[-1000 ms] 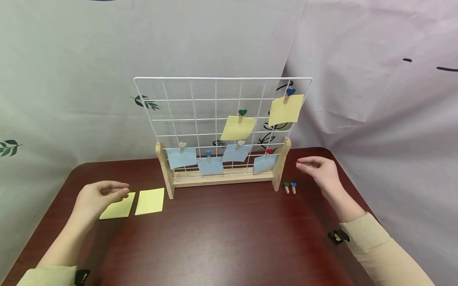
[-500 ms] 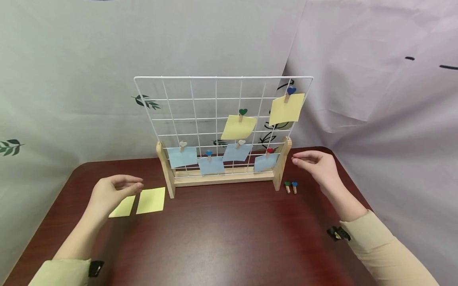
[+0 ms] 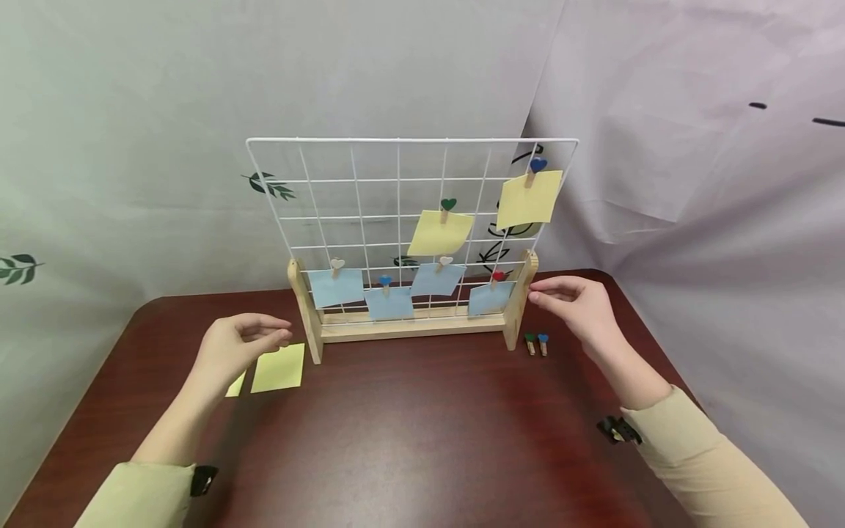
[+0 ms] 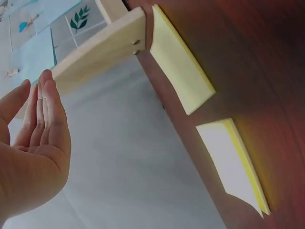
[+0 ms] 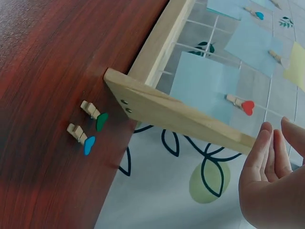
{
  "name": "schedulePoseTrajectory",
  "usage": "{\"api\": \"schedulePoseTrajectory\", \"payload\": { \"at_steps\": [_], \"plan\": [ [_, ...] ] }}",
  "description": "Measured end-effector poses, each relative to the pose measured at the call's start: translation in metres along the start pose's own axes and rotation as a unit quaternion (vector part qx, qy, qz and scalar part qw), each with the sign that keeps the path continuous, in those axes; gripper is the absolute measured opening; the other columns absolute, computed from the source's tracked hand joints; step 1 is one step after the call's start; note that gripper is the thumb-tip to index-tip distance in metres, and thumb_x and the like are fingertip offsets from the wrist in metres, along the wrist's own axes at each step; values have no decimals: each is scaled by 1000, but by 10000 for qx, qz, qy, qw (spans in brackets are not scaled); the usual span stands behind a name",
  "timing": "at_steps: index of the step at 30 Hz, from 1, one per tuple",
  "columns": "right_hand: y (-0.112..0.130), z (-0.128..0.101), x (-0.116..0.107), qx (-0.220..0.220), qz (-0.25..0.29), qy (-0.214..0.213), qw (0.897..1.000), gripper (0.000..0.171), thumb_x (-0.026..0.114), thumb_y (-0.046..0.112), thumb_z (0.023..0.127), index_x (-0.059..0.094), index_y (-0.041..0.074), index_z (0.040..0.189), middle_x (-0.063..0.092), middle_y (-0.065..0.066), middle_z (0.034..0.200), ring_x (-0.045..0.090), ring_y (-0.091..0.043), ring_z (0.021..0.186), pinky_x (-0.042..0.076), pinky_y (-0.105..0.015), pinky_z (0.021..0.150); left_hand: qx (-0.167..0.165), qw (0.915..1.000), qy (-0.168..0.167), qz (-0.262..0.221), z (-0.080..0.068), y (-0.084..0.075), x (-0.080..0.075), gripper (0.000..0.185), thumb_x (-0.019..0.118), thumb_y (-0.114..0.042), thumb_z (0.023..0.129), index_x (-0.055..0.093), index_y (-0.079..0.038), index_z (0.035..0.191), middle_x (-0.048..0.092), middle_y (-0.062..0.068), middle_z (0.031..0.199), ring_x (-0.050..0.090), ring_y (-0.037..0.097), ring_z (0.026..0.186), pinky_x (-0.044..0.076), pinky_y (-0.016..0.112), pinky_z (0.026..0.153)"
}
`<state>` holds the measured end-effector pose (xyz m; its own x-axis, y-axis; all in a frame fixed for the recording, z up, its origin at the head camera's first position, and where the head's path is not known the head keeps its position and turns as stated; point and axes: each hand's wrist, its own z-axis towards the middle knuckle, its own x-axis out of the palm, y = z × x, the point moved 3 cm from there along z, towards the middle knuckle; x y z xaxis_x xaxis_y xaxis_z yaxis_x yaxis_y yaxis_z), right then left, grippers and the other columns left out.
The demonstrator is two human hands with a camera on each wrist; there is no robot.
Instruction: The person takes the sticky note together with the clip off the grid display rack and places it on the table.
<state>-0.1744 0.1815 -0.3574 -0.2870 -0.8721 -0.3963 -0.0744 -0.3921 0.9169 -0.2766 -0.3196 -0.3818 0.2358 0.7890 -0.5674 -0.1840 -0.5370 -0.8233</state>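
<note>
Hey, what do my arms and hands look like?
Your left hand and right hand are bare. The left sleeve looks pale greenish, with a small black device beside it; the right sleeve looks pale beige, with a similar dark device.

- Wire grid (image 3: 399, 198) bearing clipped notes (image 3: 441, 233) near desk's (image 3: 422, 425) far edge
- Left hand (image 3: 240, 345) by yellow sheets (image 3: 284, 369), toward left edge
- Right hand (image 3: 577, 308) near far right corner
</note>
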Motion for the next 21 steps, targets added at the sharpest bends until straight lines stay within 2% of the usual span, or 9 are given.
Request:
{"api": "schedulePoseTrajectory", "payload": {
  "at_steps": [5,12,17,21],
  "plan": [
    [6,1,6,-127,80,23,9999,39,83,20,94,75,-8,121,78,23,88,73,9,83,55,-11,76,-2,9999,132,-57,3,-12,9,29,78,-16,98,77,2,120,84,-1,93,76,-5,77,54,8,78],
    [16,3,12,-197,103,24,9997,35,81,17,95,76,-8,119,77,26,86,72,10,84,56,-12,78,26,9996,213,-175,8,-22,21,30,80,-17,96,77,2,119,84,-2,92,76,-2,77,55,11,80],
    [24,5,14,-232,86,32,9997,35,82,18,94,77,-6,118,77,26,87,72,9,85,55,-12,78,185,9992,298,-212,13,-29,29,28,80,-14,96,77,4,118,83,13,98,81,7,80,56,11,79],
    [32,7,16,-276,19,33,9996,34,82,20,94,78,-4,118,76,28,87,72,8,85,53,-13,76,285,9985,353,-296,18,-34,36,26,79,-11,96,77,5,117,83,17,99,81,8,81,58,12,78]
  ]
}}
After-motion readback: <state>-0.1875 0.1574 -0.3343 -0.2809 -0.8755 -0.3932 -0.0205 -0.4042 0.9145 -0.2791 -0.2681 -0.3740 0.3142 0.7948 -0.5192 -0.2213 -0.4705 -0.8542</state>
